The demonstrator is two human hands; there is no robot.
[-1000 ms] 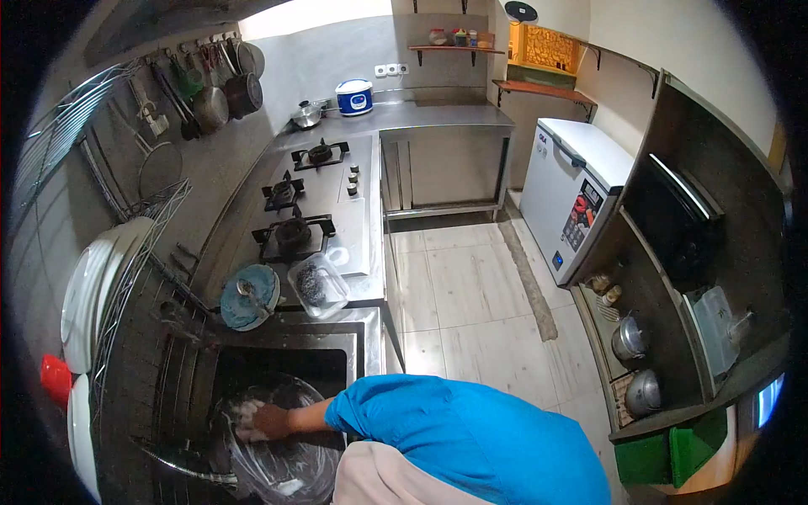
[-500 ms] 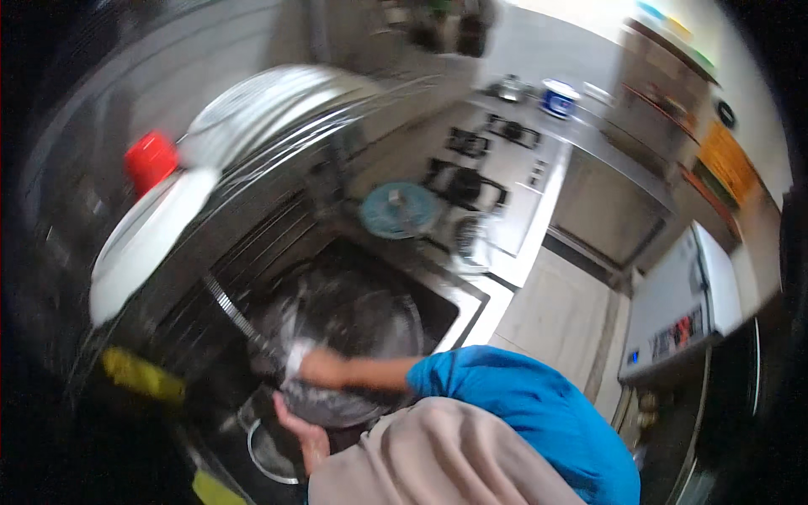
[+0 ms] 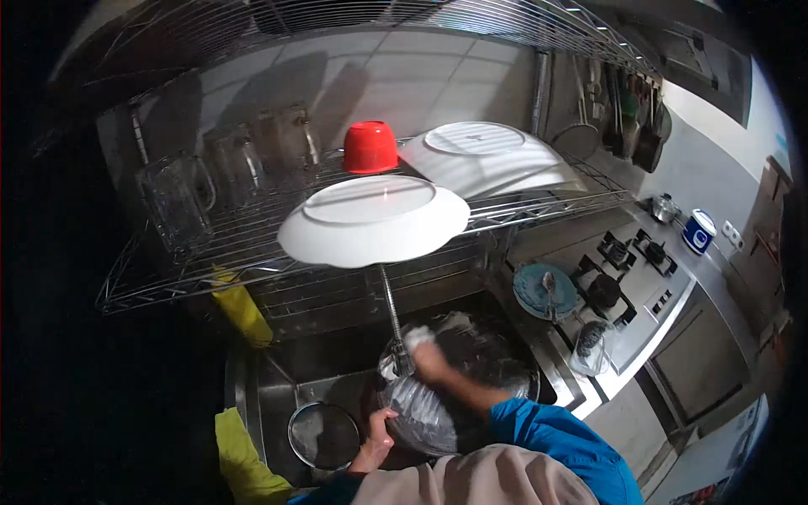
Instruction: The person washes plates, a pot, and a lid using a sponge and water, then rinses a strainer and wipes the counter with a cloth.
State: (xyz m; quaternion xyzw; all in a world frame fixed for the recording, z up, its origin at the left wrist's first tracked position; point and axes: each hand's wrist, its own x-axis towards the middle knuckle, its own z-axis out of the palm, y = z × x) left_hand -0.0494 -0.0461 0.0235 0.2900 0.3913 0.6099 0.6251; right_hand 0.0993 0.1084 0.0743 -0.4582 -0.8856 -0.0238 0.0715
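I am looking down at a large dark pan (image 3: 459, 379) sitting in the steel sink (image 3: 278, 396), its inside wet and streaked with suds. My right hand (image 3: 429, 358) is pressing down inside the pan near its far side, its grip clenched around a pale scrubbing pad (image 3: 417, 337) that is showing just past the fingertips. My left hand (image 3: 379, 429) is gripping the pan's near-left rim, fingers curled over the edge, steadying it. The thin tap spout (image 3: 391, 316) is coming down just left of the right hand, ending close over the pan.

Beside the pan on the left, a smaller round pot (image 3: 324, 433) is lying in the sink bottom, close to the left hand but apart from it. A yellow cloth (image 3: 240, 454) is hanging over the sink's left edge, and a yellow bottle (image 3: 240, 307) is standing behind the sink, against the wall.

Above the sink, a wire rack (image 3: 539, 206) is carrying a white plate (image 3: 374, 219) turned face down, a second white plate (image 3: 488, 160) behind it to the right, a red cup (image 3: 370, 147) upside down between them, and clear glass mugs (image 3: 181, 198) further left.

To the right, on the bench (image 3: 551, 366), a blue lid (image 3: 545, 290) is resting just beside the gas hob (image 3: 627, 269), and a clear glass lid (image 3: 589, 349) is lying nearer to me. Well beyond, a blue-and-white pot (image 3: 699, 231) is standing on the far bench.
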